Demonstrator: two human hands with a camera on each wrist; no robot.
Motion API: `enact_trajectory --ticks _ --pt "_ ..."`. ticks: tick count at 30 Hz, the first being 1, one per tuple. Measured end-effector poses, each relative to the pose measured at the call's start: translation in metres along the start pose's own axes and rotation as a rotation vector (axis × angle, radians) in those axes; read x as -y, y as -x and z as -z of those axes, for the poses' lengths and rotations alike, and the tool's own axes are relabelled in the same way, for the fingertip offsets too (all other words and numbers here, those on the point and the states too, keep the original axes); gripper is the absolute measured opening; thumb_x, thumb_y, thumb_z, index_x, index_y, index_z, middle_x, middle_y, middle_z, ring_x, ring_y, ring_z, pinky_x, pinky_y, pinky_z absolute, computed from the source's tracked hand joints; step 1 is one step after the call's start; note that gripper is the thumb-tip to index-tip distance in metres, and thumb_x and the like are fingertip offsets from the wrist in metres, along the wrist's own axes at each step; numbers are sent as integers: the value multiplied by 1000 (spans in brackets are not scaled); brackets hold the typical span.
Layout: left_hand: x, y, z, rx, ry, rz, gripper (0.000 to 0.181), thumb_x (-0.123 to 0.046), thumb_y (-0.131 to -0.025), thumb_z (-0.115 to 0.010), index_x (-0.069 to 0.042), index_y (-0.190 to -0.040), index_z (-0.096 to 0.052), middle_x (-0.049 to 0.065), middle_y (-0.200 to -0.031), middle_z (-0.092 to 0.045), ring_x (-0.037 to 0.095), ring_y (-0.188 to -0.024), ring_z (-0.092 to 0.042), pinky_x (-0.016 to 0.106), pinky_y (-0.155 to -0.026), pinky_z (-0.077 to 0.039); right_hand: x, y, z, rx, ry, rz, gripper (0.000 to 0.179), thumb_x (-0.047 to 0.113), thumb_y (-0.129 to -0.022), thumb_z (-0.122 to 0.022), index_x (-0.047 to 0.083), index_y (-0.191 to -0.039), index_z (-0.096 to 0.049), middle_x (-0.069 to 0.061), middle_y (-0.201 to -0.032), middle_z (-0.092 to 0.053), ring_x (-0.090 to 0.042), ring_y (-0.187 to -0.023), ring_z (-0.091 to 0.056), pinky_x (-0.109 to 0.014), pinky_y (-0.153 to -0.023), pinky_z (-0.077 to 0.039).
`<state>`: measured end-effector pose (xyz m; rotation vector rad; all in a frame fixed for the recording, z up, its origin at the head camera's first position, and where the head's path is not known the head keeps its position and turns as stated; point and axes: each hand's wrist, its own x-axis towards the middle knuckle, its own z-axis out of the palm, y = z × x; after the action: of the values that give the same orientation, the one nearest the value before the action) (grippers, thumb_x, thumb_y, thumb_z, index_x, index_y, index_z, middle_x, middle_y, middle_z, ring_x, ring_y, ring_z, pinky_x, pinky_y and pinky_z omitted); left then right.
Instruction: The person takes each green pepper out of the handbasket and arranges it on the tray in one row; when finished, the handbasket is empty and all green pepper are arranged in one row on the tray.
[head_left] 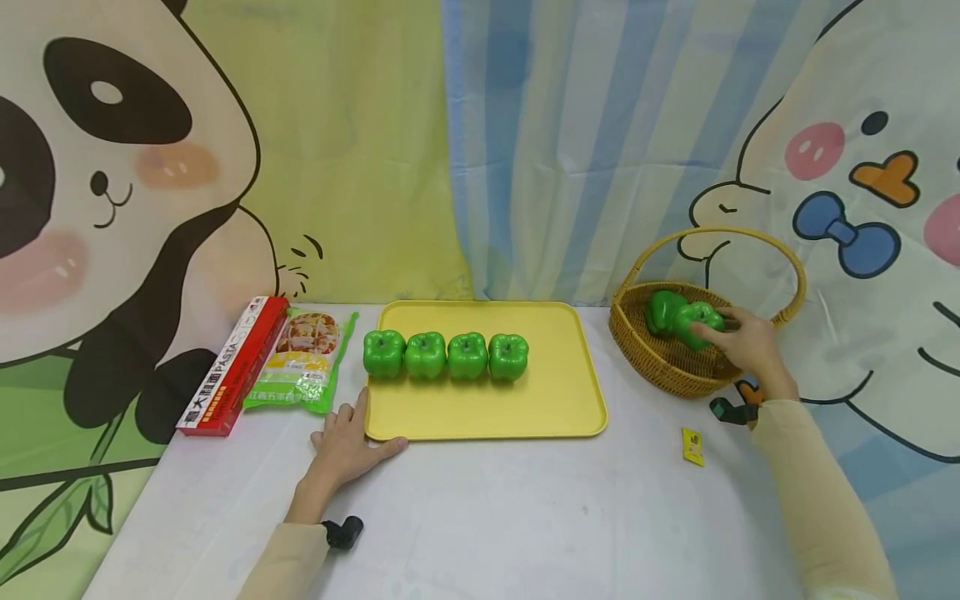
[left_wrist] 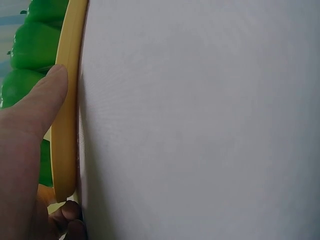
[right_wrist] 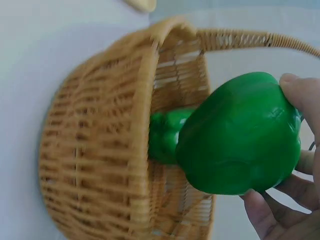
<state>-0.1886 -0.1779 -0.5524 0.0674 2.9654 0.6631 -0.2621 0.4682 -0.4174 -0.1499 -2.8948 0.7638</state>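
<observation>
My right hand (head_left: 750, 343) grips a green bell pepper (right_wrist: 240, 135) between thumb and fingers, over the opening of the wicker basket (right_wrist: 95, 145). Another bell pepper (head_left: 663, 312) lies inside the basket, partly hidden behind the held one in the right wrist view. At the front left corner of the yellow tray (head_left: 487, 417), my left hand (head_left: 343, 450) rests with spread fingers, thumb along the front rim and fingers by the left side. Several green bell peppers (head_left: 467, 356) stand in a row on the tray's left and middle part.
Left of the tray lie a green-and-white food bag (head_left: 300, 358) and a red pasta box (head_left: 234, 367). A small yellow packet (head_left: 692, 447) lies on the white table (head_left: 525, 517) in front of the basket. The basket's tall handle (head_left: 720, 231) arches above it; printed curtains (head_left: 525, 150) hang behind.
</observation>
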Motion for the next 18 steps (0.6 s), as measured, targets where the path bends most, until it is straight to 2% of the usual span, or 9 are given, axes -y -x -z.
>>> enact_trajectory --ticks 3,6,11,18 --pt "0 0 0 0 5 2 131 -87 -71 -61 -7 -162 -11 22 -127 -48 37 -109 -42 58 -84 -33 10 5 0 -55 -17 6 88 58 -91 -65 -10 -143 -46 -38 -130 -57 -48 -110 -61 -28 -68 -53" --pt "1 0 -1 -2 7 1 130 -87 -72 -62 -7 -162 -11 22 -126 -48 36 -109 -41 56 -83 -33 22 12 -1 -109 -30 -4 87 59 -90 -66 -9 -141 -49 -36 -127 -60 -46 -108 -62 -16 -63 -42" --pt "1 -1 -1 -5 1 -1 129 -85 -73 -63 -7 -162 -11 21 -122 -48 35 -106 -41 53 -80 -32 48 24 -14 -194 -83 9 78 55 -90 -68 -7 -136 -55 -31 -123 -63 -41 -104 -63 -14 -66 -40" --pt "0 0 1 -1 13 3 129 -84 -73 -64 -7 -162 -11 21 -123 -48 35 -107 -40 54 -81 -32 85 35 -48 -272 -169 38 72 50 -89 -72 -5 -133 -59 -28 -120 -67 -39 -102 -67 -6 -67 -37"
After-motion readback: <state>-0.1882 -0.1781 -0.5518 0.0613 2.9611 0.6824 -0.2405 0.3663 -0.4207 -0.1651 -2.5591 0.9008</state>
